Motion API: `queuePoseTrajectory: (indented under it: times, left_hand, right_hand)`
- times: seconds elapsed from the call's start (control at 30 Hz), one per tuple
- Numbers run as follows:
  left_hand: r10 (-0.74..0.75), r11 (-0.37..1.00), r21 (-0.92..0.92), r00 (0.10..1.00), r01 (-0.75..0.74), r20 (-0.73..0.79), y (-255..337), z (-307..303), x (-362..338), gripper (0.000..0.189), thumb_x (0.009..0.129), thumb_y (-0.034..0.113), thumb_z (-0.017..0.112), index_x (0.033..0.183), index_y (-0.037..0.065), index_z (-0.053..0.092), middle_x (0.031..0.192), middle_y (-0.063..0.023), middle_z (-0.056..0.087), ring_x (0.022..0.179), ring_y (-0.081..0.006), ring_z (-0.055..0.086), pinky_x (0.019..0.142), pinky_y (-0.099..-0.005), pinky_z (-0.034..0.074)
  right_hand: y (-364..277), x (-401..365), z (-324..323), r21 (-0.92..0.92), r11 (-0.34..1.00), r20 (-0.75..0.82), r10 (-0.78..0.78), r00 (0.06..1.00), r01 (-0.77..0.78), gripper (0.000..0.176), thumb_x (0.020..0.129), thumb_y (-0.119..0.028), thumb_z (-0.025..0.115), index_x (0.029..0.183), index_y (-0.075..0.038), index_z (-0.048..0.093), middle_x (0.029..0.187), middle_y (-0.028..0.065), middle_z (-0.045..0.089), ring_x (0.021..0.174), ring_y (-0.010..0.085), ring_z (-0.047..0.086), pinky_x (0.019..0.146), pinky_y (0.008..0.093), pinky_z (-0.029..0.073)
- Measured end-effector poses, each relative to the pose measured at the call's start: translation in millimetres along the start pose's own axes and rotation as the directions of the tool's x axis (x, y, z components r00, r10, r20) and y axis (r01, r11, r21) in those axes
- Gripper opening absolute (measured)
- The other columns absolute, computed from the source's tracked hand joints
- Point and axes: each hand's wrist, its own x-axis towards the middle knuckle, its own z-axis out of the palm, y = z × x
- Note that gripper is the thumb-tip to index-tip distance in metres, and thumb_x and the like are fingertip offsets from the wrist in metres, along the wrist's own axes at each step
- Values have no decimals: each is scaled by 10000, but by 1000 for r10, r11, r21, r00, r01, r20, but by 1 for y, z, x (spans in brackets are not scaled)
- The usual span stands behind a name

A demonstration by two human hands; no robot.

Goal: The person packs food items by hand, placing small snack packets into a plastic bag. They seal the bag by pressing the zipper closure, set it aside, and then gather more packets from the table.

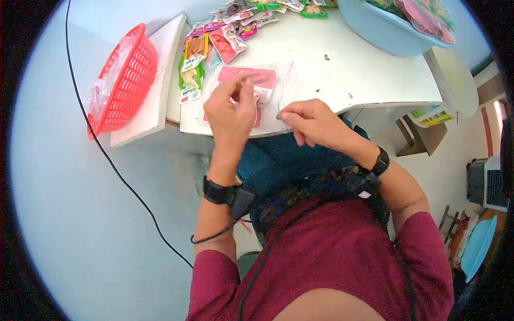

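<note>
A clear plastic bag (285, 85) lies at the near edge of the white table, with pink printed packets (262, 78) in or under it. Above its left part is my left hand (231, 109), fingers curled in and thumb close to them. What those fingers hold, if anything, is hidden. My right hand (310, 122) pinches at the bag's right edge, near a small dark spot at the fingertips. Left of the bag lie a green-edged food packet (189, 80), a yellow-edged packet (196, 49) and a red and white packet (227, 43).
A heap of packets (257, 18) covers the back of the white table (310, 59). A blue basin (380, 32) with more packets stands at back right. To the left, a red basket (128, 80) holding clear plastic leans on its side. A black cable (115, 166) hangs at left.
</note>
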Motion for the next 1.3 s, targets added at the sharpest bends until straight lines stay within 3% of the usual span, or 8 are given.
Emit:
queuePoseTrajectory:
  times: [0.17, 0.27, 0.43, 0.63, 0.83, 0.93, 1.2, 1.3]
  left_hand:
    - [105, 994, -59, 945, -92, 310, -13, 17, 50, 264, 831, 182, 647, 1025, 6, 685, 989, -162, 698, 923, -286, 667, 822, -349, 506]
    - [180, 976, 23, 864, -216, 471, -16, 41, 70, 303, 834, 234, 638, 1035, 13, 686, 997, -164, 697, 938, -283, 664, 827, -361, 507]
    - [73, 993, 11, 691, -116, 720, -25, 69, 86, 308, 860, 274, 623, 1037, 32, 691, 946, -92, 716, 874, -176, 655, 804, -309, 493]
    - [-87, 996, 60, 654, 63, 751, -20, 70, 87, 229, 804, 210, 661, 863, -7, 700, 739, -103, 675, 686, -143, 617, 646, -301, 497]
    - [-86, 961, -162, 799, 224, 595, -31, 59, 98, 163, 846, 161, 639, 872, 2, 668, 706, -24, 624, 661, -99, 569, 619, -259, 474]
    - [9, 869, -444, 891, 218, 455, -21, 31, 112, 119, 883, 132, 614, 892, 18, 645, 752, 1, 613, 682, -77, 563, 633, -228, 465]
    - [-77, 651, -747, 990, 138, 115, 43, -52, 110, 127, 962, 132, 552, 973, 14, 596, 832, -14, 617, 748, -72, 556, 685, -201, 454]
    - [-111, 614, -784, 994, 85, 21, 50, -54, 101, 111, 959, 122, 551, 964, 20, 595, 815, 0, 601, 749, -64, 552, 688, -201, 449]
  right_hand:
    - [6, -22, 0, 62, 993, 173, 87, 981, -99, 468, 886, -334, 638, 1204, 3, 570, 639, 92, 635, 465, 128, 583, 418, 252, 458]
    - [21, -21, 15, 132, 990, 132, 34, 991, -52, 466, 857, -311, 682, 1170, 20, 582, 658, 93, 641, 493, 130, 600, 437, 262, 478]
    - [39, -15, 36, 335, 942, 37, -10, 999, -4, 274, 840, -167, 697, 1024, 25, 630, 723, 79, 648, 608, 120, 610, 529, 261, 515]
    - [36, -14, 34, 252, 968, -46, -10, 999, 21, 161, 878, -84, 642, 966, 51, 645, 829, 87, 682, 739, 128, 657, 648, 262, 554]
    - [26, -16, 28, 187, 977, -201, -63, 978, 101, 146, 835, -111, 674, 851, 34, 678, 733, 71, 676, 645, 103, 625, 598, 258, 513]
    - [10, -15, 9, 43, 976, -343, -188, 920, 215, 141, 811, -118, 694, 800, 23, 684, 700, 60, 664, 604, 89, 585, 565, 261, 477]
    - [-98, -27, -55, -574, 630, -423, -775, 470, 523, 118, 823, -25, 676, 941, -13, 684, 777, 69, 661, 702, 108, 616, 638, 250, 501]
    - [-118, -25, -62, -555, 601, -472, -797, 377, 575, 247, 828, 1, 660, 1071, -44, 663, 790, 57, 662, 723, 102, 618, 676, 253, 514]
